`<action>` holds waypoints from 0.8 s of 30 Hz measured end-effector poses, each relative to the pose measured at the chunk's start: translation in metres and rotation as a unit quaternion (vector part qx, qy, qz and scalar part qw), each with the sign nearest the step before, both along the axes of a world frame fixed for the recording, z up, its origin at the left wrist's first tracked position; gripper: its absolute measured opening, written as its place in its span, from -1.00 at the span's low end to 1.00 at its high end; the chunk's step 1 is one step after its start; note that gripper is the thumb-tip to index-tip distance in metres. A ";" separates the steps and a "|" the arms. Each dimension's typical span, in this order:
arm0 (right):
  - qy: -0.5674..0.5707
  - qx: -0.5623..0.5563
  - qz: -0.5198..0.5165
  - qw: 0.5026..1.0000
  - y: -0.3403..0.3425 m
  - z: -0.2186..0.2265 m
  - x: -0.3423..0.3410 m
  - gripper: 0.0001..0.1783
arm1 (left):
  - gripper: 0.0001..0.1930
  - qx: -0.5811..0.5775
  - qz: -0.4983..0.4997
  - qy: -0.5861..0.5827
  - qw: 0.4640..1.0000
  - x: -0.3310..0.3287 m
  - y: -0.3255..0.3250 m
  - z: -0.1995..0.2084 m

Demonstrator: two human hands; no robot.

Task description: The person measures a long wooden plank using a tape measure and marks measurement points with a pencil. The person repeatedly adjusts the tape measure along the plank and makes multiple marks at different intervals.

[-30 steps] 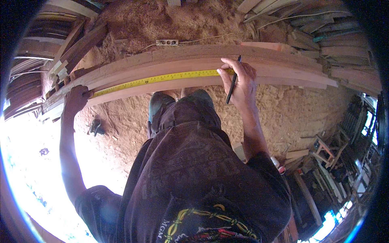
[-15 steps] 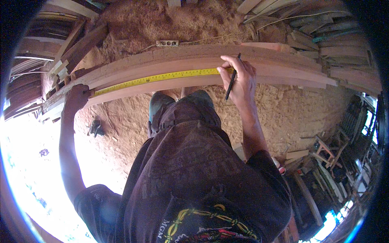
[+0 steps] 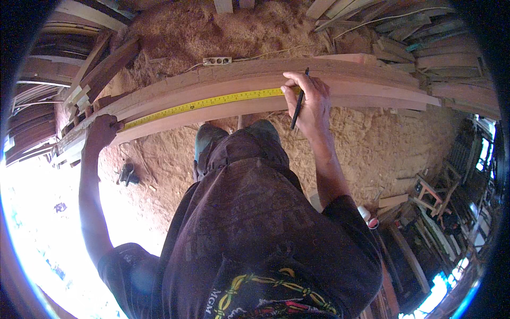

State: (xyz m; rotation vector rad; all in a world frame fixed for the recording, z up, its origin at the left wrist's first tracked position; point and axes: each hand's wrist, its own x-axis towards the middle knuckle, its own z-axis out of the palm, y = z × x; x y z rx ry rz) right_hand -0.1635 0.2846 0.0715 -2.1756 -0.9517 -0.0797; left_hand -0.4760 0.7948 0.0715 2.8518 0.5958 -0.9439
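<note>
A yellow tape measure [image 3: 202, 104] is stretched along a long reddish wooden plank [image 3: 228, 112]. My left hand [image 3: 102, 131] is closed on the tape's left end, at the plank's left part; whatever its fingers cover there is hidden. Over the tape's right end is my right hand [image 3: 312, 102], with a slim black pen or pencil [image 3: 299, 109] held aslant between its fingers. The thumb of that hand points at the tape and seems to touch it. Behind the plank runs a thicker, rough-edged timber [image 3: 239, 70].
A power strip [image 3: 217, 61] with its cable lies on sawdust [image 3: 212, 29] beyond the timber. Stacked boards [image 3: 45, 72] fill the far left, more [image 3: 454, 61] the far right. A dark tool [image 3: 126, 174] rests on the ground at left. Wooden frames [image 3: 433, 196] and scraps stand at right.
The view has shifted slightly. My right hand and the pen sit a little further left against the tape's end. My left hand keeps its hold.
</note>
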 end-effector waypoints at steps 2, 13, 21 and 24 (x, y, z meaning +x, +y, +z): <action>0.006 -0.002 -0.001 1.000 0.000 -0.001 -0.001 -0.66 | -0.58 0.001 0.006 0.000 1.000 0.004 -0.005 0.004; 0.015 -0.003 0.000 1.000 0.000 0.001 -0.004 -0.67 | -0.61 -0.002 -0.001 -0.026 1.000 0.006 -0.011 0.009; -0.004 -0.020 0.004 1.000 0.003 0.003 -0.004 -0.65 | -0.59 -0.002 -0.005 -0.031 1.000 0.005 -0.012 0.009; -0.005 -0.021 0.002 1.000 0.003 0.003 -0.006 -0.64 | -0.58 -0.004 0.005 -0.026 1.000 0.006 -0.012 0.010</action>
